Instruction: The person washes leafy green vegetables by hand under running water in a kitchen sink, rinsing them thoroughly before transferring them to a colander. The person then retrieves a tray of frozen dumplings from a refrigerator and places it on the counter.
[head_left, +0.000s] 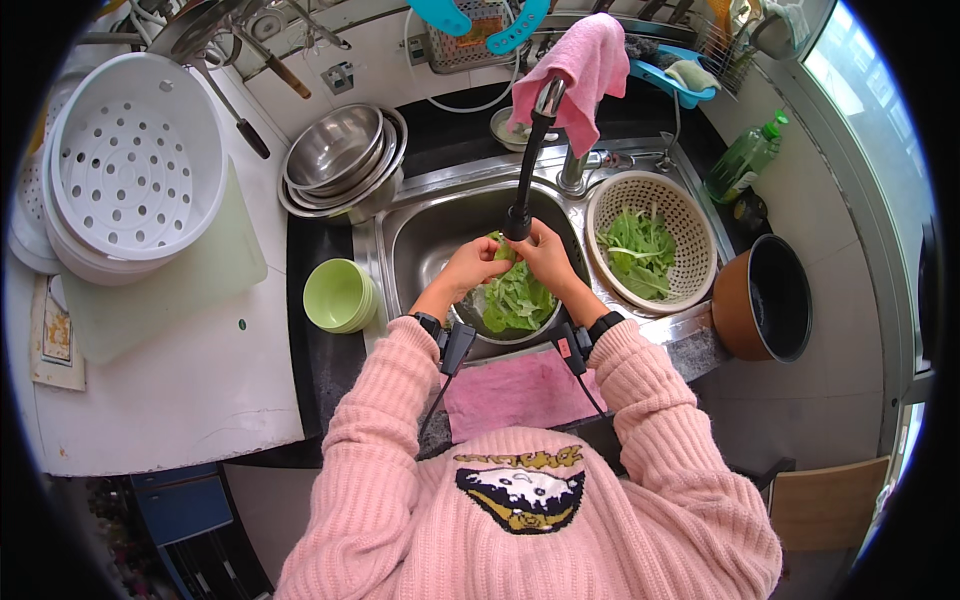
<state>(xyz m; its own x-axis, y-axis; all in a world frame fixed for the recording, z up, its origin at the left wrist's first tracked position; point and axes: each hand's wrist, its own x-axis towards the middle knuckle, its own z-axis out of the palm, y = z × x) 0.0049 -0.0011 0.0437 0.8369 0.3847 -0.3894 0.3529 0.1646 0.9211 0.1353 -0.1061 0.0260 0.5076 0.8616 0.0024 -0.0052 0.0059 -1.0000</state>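
Both my hands meet over the steel sink (420, 232), just below the black tap spout (519, 223). My left hand (477, 264) holds a green leaf (504, 251) between thumb and fingers. From the other side my right hand (546, 257) pinches the same leaf near the spout. Beneath them, more leafy greens (517, 304) lie in a metal basin (469, 309) inside the sink. To the right, a cream colander (694, 232) holds further leafy greens (641, 251). A pink cloth (577, 67) hangs over the bend of the tap.
Nested steel bowls (337, 150) and stacked green bowls (339, 295) stand left of the sink. A brown pot (739, 300) and a green bottle (750, 161) are at the right. Another pink cloth (517, 394) lies along the front edge. White baskets (135, 157) sit far left.
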